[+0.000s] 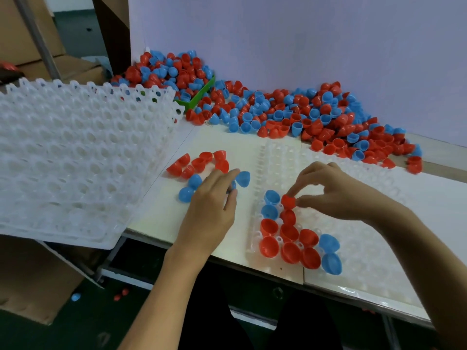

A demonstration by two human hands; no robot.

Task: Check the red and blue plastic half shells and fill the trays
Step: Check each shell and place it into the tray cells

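Here, white table (227,145) against lilac wall (303,34), right hand (336,195) fingers pinching red shell (288,201) over clear tray (366,236), left hand (212,205) fingers relaxed.

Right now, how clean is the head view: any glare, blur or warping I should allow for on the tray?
Head view: wide-angle warping bends the table edge; light is soft and even, shadows weak; glare on the clear tray near the front washes out its empty cells; the right hand, its grip pinching a red shell, looks fairly sharp; the far pile is softer.
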